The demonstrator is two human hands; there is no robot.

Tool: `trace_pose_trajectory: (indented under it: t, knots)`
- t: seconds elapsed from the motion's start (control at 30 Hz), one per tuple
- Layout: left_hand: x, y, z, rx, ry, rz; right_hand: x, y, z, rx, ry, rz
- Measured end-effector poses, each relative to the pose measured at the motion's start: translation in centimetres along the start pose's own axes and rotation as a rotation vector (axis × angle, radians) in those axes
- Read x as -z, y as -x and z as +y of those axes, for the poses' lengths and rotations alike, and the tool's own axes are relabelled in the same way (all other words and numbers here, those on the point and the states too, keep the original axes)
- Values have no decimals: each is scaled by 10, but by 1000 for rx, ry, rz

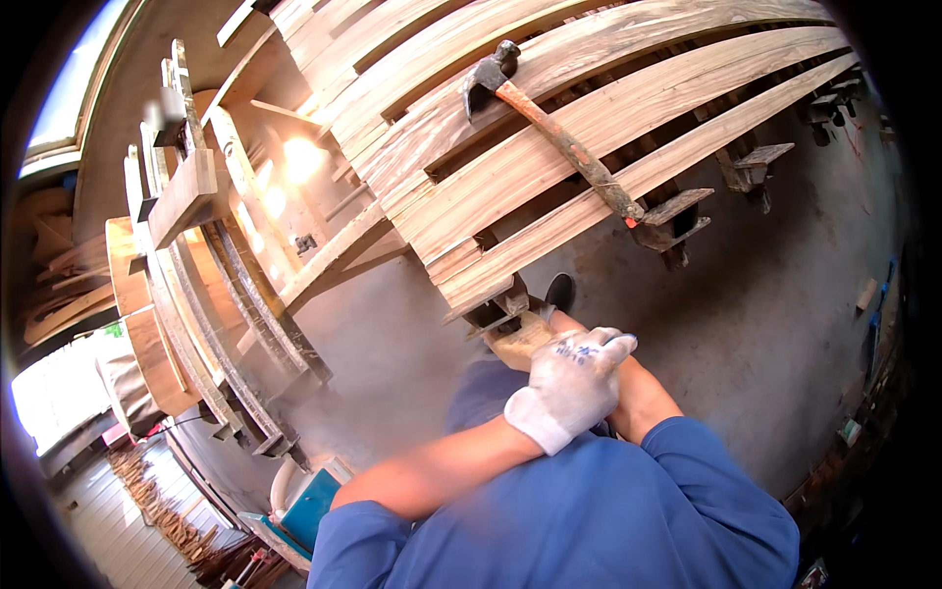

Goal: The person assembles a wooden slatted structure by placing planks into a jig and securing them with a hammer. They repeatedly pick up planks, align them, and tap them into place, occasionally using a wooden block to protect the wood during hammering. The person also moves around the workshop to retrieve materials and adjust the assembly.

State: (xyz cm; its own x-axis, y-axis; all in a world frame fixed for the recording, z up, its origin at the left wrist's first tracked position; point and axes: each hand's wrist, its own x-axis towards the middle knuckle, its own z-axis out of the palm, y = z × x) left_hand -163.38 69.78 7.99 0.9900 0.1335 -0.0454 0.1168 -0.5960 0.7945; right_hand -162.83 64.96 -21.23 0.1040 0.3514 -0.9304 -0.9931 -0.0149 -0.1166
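My left hand point(576, 381), in a white work glove, is closed and lies across my right forearm point(643, 395). What it may hold is hidden beneath it. Beyond it, my right hand point(520, 342) appears as a tan, glove-like shape beside a metal clamp end point(500, 306); its fingers are hidden. The clamp end sits at the near corner of a panel of wooden strips point(549, 231). Across the strips rests a claw hammer point(564, 142), its dark head on the far side and its worn orange handle reaching the near edge.
More clamp ends point(677, 218) jut from the panel's right edge. At left stands a rack of long metal bar clamps point(182, 265) with wooden pieces. A bright lamp point(302, 157) shines behind a wooden frame. A teal box-like object point(312, 506) stands at lower left, above grey floor.
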Motion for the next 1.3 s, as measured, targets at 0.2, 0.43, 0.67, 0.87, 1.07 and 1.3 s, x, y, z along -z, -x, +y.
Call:
trace_pose_trajectory:
  t: [0.2,0.43,0.67,0.87,1.07,1.3]
  knots:
    - [-30,-44,10,83,-237,-333,14,22,3,3,-124,-49]
    - [-40,-53,0,124,-180,-372,59,100,-50,112,-203,-37]
    - [-16,-28,-19,-230,28,-40,118,172,-78,508,-96,26]
    - [39,41,-79,-512,-2,124,37,255,-80,903,195,359]
    - [66,130,-180,-262,-61,264,-56,266,-65,1138,949,592]
    - [41,144,-264,273,-150,-176,-77,249,-71,1065,1380,882]
